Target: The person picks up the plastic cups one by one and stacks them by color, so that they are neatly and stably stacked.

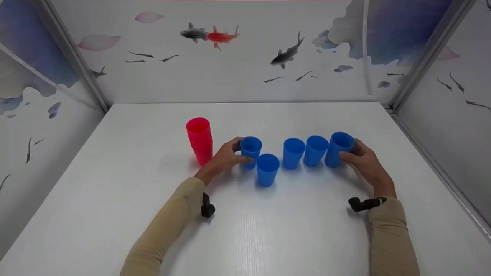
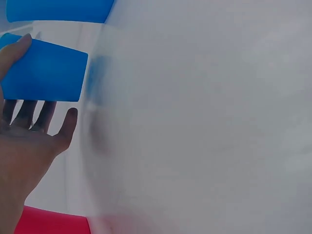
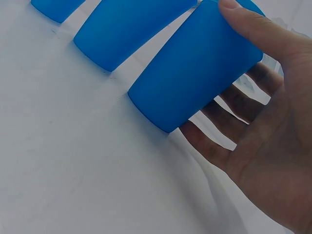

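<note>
Hands [image 1: 227, 156] [image 1: 364, 163] grip 2 blue cups [image 1: 251, 150] [image 1: 335, 150], 1 each; fish-printed walls [image 1: 230, 76] border the white table [image 1: 284, 230].

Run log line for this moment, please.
left hand: holds a blue cup | right hand: holds the rightmost blue cup | between them: three standing blue cups | left side: upright red cup stack

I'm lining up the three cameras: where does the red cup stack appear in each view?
Head: the red cup stack stands left of centre, beside the left hand.
Left wrist: cut off by the bottom edge, towards the left.
Right wrist: not in it.
Shared landmark: the white tabletop, in all three views.
</note>
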Motion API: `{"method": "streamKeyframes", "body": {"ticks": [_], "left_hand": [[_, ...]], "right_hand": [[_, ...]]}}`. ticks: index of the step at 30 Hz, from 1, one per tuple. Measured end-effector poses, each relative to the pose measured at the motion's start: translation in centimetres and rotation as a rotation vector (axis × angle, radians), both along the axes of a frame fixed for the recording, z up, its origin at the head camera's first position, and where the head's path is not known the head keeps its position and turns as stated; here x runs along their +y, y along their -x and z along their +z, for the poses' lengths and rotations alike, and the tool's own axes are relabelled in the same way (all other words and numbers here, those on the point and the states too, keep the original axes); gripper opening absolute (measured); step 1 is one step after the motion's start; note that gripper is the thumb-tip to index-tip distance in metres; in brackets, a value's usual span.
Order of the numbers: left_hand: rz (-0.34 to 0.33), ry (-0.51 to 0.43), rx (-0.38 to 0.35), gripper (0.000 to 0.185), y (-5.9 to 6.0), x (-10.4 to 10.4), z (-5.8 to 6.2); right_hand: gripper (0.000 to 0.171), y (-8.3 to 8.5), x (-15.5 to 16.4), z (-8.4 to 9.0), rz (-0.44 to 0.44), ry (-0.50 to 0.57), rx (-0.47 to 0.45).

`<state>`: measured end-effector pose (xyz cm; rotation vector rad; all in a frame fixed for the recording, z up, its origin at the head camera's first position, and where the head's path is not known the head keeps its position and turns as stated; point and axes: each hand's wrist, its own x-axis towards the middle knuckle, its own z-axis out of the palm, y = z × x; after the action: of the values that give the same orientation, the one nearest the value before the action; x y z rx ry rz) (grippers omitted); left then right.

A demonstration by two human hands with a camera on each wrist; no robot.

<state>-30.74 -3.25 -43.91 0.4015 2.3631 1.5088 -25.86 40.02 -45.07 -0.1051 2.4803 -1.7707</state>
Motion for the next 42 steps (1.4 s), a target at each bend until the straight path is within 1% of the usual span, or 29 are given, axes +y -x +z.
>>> {"method": "streamKeyframes", "body": {"ticks": [4, 7, 10, 15, 20, 23, 30, 36, 42], "left_hand": [[0.051, 0.007, -0.003, 0.088, 0.3, 0.3, 0.9], [0.09, -0.002, 0.012, 0.089, 0.5, 0.7, 1.9], [0.111, -0.042, 0.027, 0.088, 0.8, 1.5, 3.1], [0.123, -0.092, 0.049, 0.083, 1.0, 3.2, 4.9], [0.091, -0.129, 0.092, 0.077, 0.8, 5.2, 6.7], [0.069, -0.146, 0.108, 0.076, 0.8, 6.7, 7.6], [0.039, -0.252, 0.139, 0.077, 0.5, 9.8, 9.8], [0.038, -0.266, 0.152, 0.078, 0.2, 11.9, 10.9], [0.03, -0.291, 0.17, 0.078, -0.1, 13.9, 11.5]], "right_hand": [[0.083, 0.1, 0.1, 0.1, 0.002, 0.002, -0.007], [0.083, 0.1, 0.1, 0.2, 0.004, -0.004, -0.007], [0.081, 0.1, 0.1, 0.3, 0.006, -0.006, 0.009], [0.082, 0.0, -0.1, 0.5, 0.009, 0.0, 0.023], [0.082, 0.1, -0.2, 0.5, 0.013, 0.014, 0.022], [0.081, 0.0, -0.1, 0.6, 0.016, 0.017, 0.018], [0.079, 0.2, -0.2, 0.6, 0.021, 0.026, 0.017], [0.079, 0.3, -0.2, 0.2, 0.027, 0.038, 0.013], [0.079, 0.1, 0.2, 0.0, 0.022, 0.046, 0.006]]}}
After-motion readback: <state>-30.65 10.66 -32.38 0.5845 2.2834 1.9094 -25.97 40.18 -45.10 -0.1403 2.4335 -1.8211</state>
